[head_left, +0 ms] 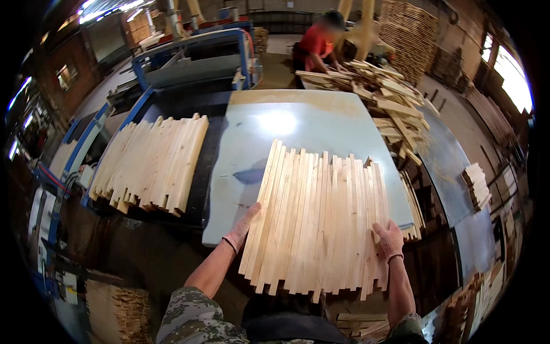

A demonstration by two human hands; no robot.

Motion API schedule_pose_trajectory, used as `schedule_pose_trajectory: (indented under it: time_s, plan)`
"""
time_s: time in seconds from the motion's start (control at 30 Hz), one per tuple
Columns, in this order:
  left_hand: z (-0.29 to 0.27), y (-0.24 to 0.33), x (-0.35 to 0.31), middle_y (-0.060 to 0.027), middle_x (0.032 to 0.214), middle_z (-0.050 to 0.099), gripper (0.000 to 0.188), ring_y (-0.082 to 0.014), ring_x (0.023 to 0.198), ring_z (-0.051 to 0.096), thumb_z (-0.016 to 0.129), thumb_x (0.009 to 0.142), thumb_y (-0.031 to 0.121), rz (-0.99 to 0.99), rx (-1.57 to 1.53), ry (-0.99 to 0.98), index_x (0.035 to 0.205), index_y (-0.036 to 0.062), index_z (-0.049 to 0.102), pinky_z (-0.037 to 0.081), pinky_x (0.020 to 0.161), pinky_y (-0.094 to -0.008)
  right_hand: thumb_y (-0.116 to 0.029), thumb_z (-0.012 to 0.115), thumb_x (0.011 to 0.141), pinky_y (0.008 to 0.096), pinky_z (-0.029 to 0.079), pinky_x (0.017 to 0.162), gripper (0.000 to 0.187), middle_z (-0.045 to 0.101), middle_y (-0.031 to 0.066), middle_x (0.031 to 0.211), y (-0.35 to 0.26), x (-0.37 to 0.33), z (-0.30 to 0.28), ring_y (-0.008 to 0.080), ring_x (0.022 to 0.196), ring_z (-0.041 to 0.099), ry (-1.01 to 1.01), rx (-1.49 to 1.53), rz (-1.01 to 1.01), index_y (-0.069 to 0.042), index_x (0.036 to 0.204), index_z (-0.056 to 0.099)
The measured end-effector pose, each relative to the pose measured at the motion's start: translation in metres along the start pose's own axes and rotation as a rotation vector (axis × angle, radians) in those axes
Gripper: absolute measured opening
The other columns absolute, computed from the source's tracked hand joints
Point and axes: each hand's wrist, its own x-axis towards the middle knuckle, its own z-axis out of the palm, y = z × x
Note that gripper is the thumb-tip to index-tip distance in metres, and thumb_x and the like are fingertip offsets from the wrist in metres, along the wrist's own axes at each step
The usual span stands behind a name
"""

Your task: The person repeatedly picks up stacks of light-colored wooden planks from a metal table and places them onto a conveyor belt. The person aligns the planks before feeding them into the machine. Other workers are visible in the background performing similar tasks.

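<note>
A row of pale wooden strips [321, 223], laid side by side with uneven ends, lies in front of me on a smooth light-grey tabletop [229, 189], its near end jutting past the table's edge. At its left side my left hand [245, 228], in a pinkish work glove, presses against the outermost strip; the fingertips are partly hidden. My right hand [391, 239], gloved alike, grips the opposite side with its thumb over the top. Between them the strips are squeezed together.
Left, a second row of strips [152, 163] rests on a black conveyor bed beside a blue-framed machine [192, 57]. A co-worker in red [321, 49] stands at the far right behind a heap of loose wood pieces [395, 109]. Stacked lumber [407, 40] rises behind.
</note>
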Motion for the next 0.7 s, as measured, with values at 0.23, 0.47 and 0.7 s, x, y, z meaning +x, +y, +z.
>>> schedule_pose_trajectory:
  time_s: [0.23, 0.47, 0.7]
  plan:
    - [-0.076, 0.047, 0.035, -0.0162, 0.142, 0.065, 0.085, -0.0266, 0.124, 0.064, 0.063, 0.097, 0.067, 0.154, 0.056, 0.228, 0.151, 0.0023, 0.056, 0.050, 0.109, -0.0417, -0.051, 0.082, 0.081, 0.0500, 0.055, 0.092, 0.073, 0.075, 0.0290, 0.113, -0.117, 0.054, 0.073, 0.0443, 0.106, 0.072, -0.170, -0.193, 0.015, 0.006, 0.123, 0.064]
    - [-0.103, 0.164, 0.082, -0.0253, 0.150, 0.056, 0.080, -0.0428, 0.132, 0.060, 0.062, 0.097, 0.062, 0.002, 1.273, 0.820, 0.144, -0.0029, 0.060, 0.051, 0.108, -0.0501, -0.051, 0.082, 0.082, 0.0518, 0.055, 0.094, 0.072, 0.074, 0.0291, 0.111, -0.169, 0.112, 0.147, 0.0452, 0.106, 0.072, -0.106, -0.215, -0.091, 0.004, 0.122, 0.059]
    - [-0.127, 0.178, 0.075, -0.0176, 0.153, 0.052, 0.081, -0.0363, 0.145, 0.046, 0.067, 0.094, 0.062, 0.221, 1.595, 1.073, 0.151, 0.0063, 0.054, 0.036, 0.122, -0.0491, -0.052, 0.080, 0.083, 0.0522, 0.054, 0.097, 0.078, 0.073, 0.0307, 0.117, -0.246, 0.136, 0.214, 0.0476, 0.112, 0.069, -0.367, -0.081, -0.202, 0.004, 0.131, 0.053]
